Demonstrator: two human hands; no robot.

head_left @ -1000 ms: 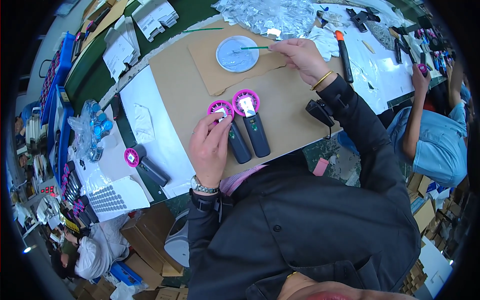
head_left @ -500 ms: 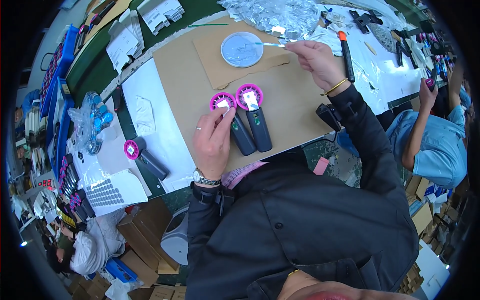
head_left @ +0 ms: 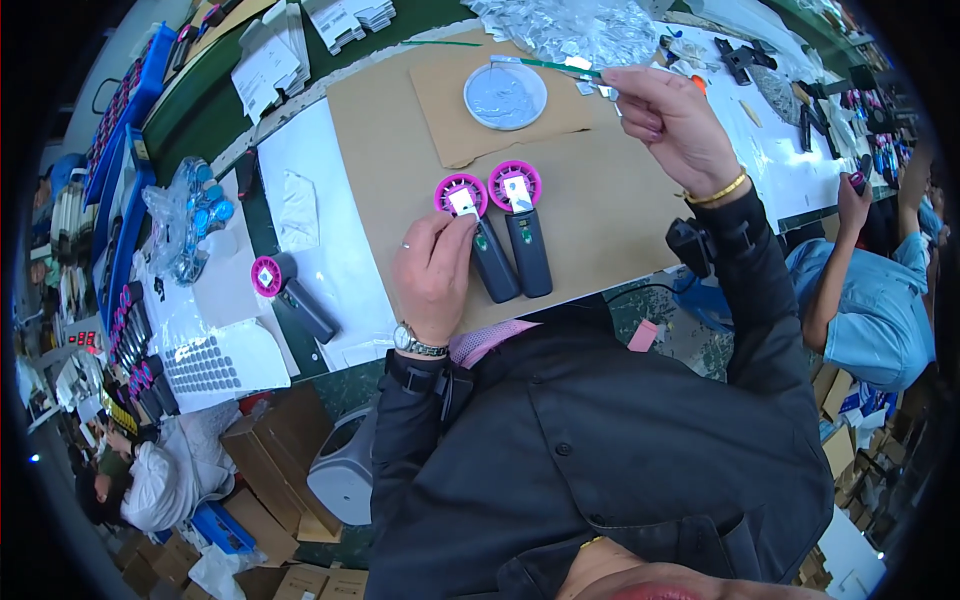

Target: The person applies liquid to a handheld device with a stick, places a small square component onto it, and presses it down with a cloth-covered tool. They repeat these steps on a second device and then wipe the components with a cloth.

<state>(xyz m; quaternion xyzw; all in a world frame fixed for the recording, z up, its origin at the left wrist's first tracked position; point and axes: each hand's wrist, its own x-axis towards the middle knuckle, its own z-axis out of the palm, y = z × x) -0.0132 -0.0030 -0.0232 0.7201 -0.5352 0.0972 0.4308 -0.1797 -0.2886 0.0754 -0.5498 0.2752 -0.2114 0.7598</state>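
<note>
Pinching a green stick in the right hand, thumb against fingers, with its pale tip at the far rim of a round dish of grey paste; cannot tell whether touching. With the left hand narrowed at the fingertips, at the near end of a white square on the left fan; cannot tell whether gripping or merely touching. Just beside it, near the near edge of a brown board, a right fan with another white square. Toward the board's far edge, under the dish, a cardboard sheet. Beyond that edge, shiny packets. Past the left edge, a third fan.
</note>
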